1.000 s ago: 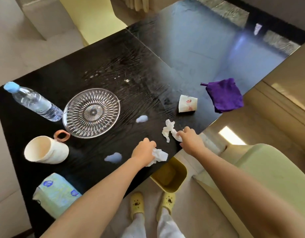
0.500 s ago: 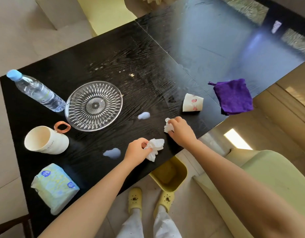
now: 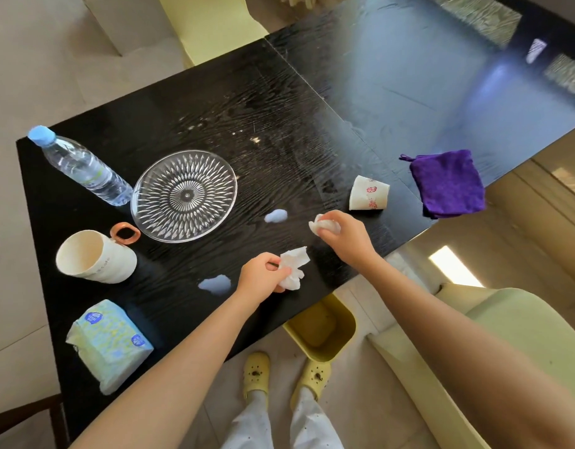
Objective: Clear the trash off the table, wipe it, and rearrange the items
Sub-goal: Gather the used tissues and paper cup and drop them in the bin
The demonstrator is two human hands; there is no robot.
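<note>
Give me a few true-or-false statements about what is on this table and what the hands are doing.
1. The left hand grips a crumpled tissue and the right hand grips a tissue wad. True.
2. The glass plate holds food. False: nothing lies on it.
3. The purple cloth is in the left hand. False: it lies untouched at the table edge.
4. The yellow bin sits on the floor by the table's near edge. True.
5. The water bottle has a red cap. False: the cap is blue.
</note>
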